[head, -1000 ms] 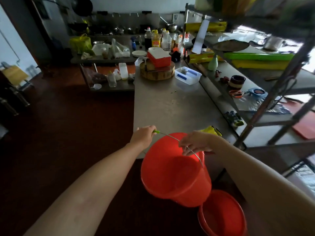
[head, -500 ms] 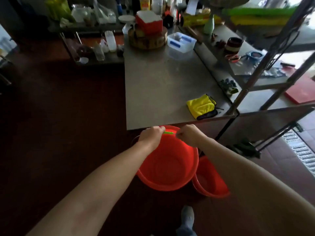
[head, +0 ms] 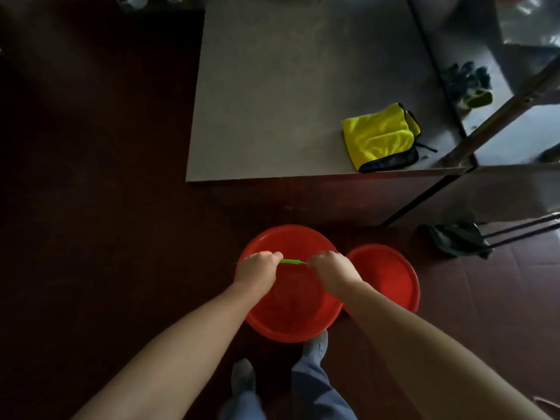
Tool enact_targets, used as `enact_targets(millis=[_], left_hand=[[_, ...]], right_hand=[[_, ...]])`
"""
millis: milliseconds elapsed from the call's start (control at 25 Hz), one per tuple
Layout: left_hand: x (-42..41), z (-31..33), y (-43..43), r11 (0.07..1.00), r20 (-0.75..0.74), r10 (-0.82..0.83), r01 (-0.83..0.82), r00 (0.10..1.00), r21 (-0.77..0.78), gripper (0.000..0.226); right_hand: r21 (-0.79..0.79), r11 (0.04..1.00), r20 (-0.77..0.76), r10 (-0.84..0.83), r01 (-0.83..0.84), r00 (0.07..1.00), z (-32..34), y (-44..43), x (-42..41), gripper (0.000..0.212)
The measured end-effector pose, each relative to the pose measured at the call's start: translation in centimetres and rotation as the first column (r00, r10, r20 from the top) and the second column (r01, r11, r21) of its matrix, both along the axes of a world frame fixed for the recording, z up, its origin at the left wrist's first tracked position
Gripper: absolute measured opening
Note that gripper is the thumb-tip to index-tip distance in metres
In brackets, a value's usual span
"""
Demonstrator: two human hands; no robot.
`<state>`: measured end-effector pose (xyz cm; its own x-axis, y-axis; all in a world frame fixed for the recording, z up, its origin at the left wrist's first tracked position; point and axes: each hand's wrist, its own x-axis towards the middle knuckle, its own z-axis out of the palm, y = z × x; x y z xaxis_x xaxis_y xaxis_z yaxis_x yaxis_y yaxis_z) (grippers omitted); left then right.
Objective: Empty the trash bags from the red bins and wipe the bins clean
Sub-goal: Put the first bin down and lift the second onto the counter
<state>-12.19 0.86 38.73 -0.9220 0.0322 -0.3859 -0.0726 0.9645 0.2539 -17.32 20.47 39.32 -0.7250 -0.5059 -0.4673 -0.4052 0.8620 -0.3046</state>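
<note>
A red bin (head: 292, 307) is low over the dark floor in front of my feet, its mouth facing up and nothing visible inside. Its wire handle with a green grip (head: 290, 261) spans the opening. My left hand (head: 257, 266) grips the handle at the grip's left end. At the right end my right hand (head: 331, 269) holds the handle. A second red bin (head: 386, 277) stands on the floor just to the right, touching or nearly touching the first. On the steel table (head: 272, 101) lies a folded yellow cloth (head: 380, 136) near the front right corner.
A metal shelf rack (head: 500, 110) stands right of the table, with dark small items on its lower shelf. A dark green bag or rag (head: 454, 239) lies on the floor by the rack's leg. Dark red floor spreads to the left. My feet (head: 315, 344) are below the bin.
The bin has gone down from table height to just above the floor beside the second bin, turning from tilted to mouth-up. My view has tipped downward. Both hands stay on the handle.
</note>
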Motion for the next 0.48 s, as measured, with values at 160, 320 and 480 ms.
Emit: enact_targets(millis=[160,320,480], left_hand=[[-0.6,-6.9,1.5,1.000,0.086,0.007,-0.006,0.996,-0.003,0.039],[-2.6,-12.8,1.8,1.000,0.129,0.003,-0.003,0.992,0.000,0.045],[-4.4,-18.7,1.3,1.000,0.115,0.008,-0.011,0.993,0.029,0.040]], right_hand=[[0.026,0.998,0.069,0.055,-0.057,0.996,-6.8,1.3,-1.6,0.029],[0.040,0.997,0.100,0.067,-0.071,0.993,-12.7,1.5,-3.9,0.033],[0.026,0.998,0.116,0.049,-0.052,0.992,-18.8,1.1,-6.0,0.035]])
